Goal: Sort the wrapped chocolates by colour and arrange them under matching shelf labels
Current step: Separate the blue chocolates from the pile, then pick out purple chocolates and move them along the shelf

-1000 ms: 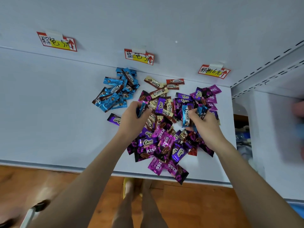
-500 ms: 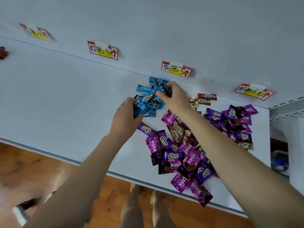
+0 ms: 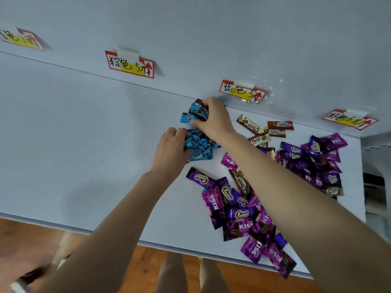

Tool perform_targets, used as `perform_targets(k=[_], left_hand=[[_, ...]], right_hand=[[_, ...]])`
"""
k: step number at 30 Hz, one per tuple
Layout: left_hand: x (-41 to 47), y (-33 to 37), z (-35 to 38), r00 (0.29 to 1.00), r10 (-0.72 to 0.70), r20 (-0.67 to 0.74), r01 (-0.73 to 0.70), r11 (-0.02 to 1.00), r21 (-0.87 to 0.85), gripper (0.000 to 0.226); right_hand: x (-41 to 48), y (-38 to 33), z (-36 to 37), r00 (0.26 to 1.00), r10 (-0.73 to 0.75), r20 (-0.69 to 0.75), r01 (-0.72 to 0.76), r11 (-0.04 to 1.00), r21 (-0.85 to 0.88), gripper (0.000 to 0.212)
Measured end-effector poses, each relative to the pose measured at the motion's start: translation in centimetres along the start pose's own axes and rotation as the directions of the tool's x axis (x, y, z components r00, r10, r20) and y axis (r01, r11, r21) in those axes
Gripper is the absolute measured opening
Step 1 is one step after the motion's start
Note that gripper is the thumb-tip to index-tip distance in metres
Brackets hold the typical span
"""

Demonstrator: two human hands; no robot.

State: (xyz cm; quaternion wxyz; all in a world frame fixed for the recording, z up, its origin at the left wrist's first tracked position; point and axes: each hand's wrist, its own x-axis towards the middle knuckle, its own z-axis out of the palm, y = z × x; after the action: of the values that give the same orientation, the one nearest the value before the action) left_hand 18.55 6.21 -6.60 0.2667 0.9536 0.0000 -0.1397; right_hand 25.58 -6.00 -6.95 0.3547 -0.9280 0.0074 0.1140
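Note:
A pile of blue wrapped chocolates point(image 3: 197, 144) lies on the white shelf point(image 3: 84, 144), left of the label with blue written on it point(image 3: 242, 92). My left hand point(image 3: 172, 149) curls round the pile's left side. My right hand point(image 3: 212, 119) pinches blue chocolates at the pile's far end. Brown and gold chocolates point(image 3: 264, 129) lie to the right. A purple and pink heap point(image 3: 243, 212) spreads toward the front edge, and a second purple heap point(image 3: 313, 159) sits under the pink label point(image 3: 350, 120).
Two more labels hang on the back wall, one brown-marked point(image 3: 130, 64) and one at the far left point(image 3: 20, 38). The shelf's front edge point(image 3: 148, 243) runs above a wooden floor. A gap opens at the shelf's right end point(image 3: 374, 187).
Both hands carried blue chocolates from the mixed heap to the blue pile and now grip that pile. The view has swung left, bringing a fourth label into sight.

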Motion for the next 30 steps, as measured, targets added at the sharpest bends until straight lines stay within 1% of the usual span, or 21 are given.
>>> perform_targets(k=[3,6,9,11,13,15,18,21,23,26,28,30], left_hand=[[0.0,0.2,-0.1,1.0,0.024,0.002,-0.024,0.999,0.021,0.044],[-0.4,0.5,-0.3,0.998,0.057,-0.01,-0.057,0.998,0.042,0.048],[-1.1,1.4,-0.6,0.992,0.113,-0.05,-0.112,0.994,0.017,0.036],[-1.8,2.1,-0.7,0.982,0.181,-0.048,-0.182,0.983,0.0,0.026],[-2.6,2.7,-0.5,0.964,0.264,-0.006,-0.264,0.964,0.005,0.02],[-3.5,3.3,-0.1,0.944,0.325,0.059,-0.326,0.945,0.011,0.021],[-4.8,3.7,0.9,0.919,0.356,0.167,-0.365,0.931,0.026,0.025],[-5.7,3.8,1.8,0.886,0.386,0.256,-0.412,0.909,0.056,0.029],[-5.9,3.9,2.5,0.837,0.441,0.325,-0.491,0.867,0.088,0.033],[-5.8,4.5,3.4,0.745,0.502,0.438,-0.616,0.771,0.164,0.042],[-5.6,4.9,3.8,0.726,0.498,0.474,-0.639,0.743,0.2,0.045],[-5.4,5.2,3.9,0.733,0.479,0.484,-0.63,0.746,0.216,0.045]], right_hand=[[-0.2,0.1,-0.3,1.0,0.0,0.02,0.0,1.0,0.008,0.058],[-1.0,0.3,-1.2,1.0,-0.014,0.003,0.014,1.0,0.026,0.056],[-2.1,0.8,-2.7,0.999,-0.035,-0.015,0.035,0.999,-0.011,0.04],[-3.3,1.4,-4.0,0.999,-0.034,-0.029,0.032,0.999,-0.038,0.028],[-5.1,2.2,-5.4,0.998,-0.012,-0.059,0.012,1.0,-0.003,0.022],[-7.4,3.3,-6.9,0.996,0.016,-0.092,-0.013,0.999,0.034,0.02],[-11.6,5.1,-8.4,0.988,0.087,-0.126,-0.078,0.994,0.076,0.017],[-16.3,6.9,-9.0,0.977,0.174,-0.12,-0.159,0.979,0.127,0.015],[-19.2,7.8,-8.6,0.971,0.215,-0.105,-0.201,0.971,0.129,0.016],[-22.4,8.6,-7.4,0.96,0.268,-0.077,-0.258,0.96,0.111,0.015],[-23.6,8.7,-6.6,0.962,0.264,-0.063,-0.256,0.959,0.118,0.014],[-24.1,8.4,-5.9,0.975,0.214,-0.058,-0.209,0.974,0.084,0.015]])
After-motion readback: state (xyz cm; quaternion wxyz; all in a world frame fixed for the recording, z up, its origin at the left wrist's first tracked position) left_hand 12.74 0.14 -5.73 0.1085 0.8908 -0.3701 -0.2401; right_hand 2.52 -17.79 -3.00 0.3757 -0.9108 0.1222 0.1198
